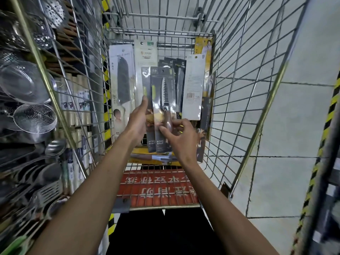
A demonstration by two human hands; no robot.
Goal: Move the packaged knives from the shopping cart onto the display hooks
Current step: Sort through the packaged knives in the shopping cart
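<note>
Both my hands are inside the wire shopping cart (pixel 239 92). My left hand (pixel 137 122) grips the left edge of two stacked dark-grey knife packs (pixel 161 92); the front one shows a serrated blade. My right hand (pixel 181 138) pinches the lower part of the same front pack, fingers curled on its plastic. More packaged knives stand against the cart's far end: a white pack with a black blade (pixel 122 83), a white card back with a barcode (pixel 194 87), and a yellow pack (pixel 204 50). No display hooks are identifiable.
A shelf on the left holds steel strainers (pixel 24 83), skimmers and ladles (pixel 53 147). The cart's red child-seat flap (pixel 158 186) lies close to me. A yellow pack (pixel 156 158) lies flat on the cart bottom. Grey tiled floor (pixel 287 126) is on the right.
</note>
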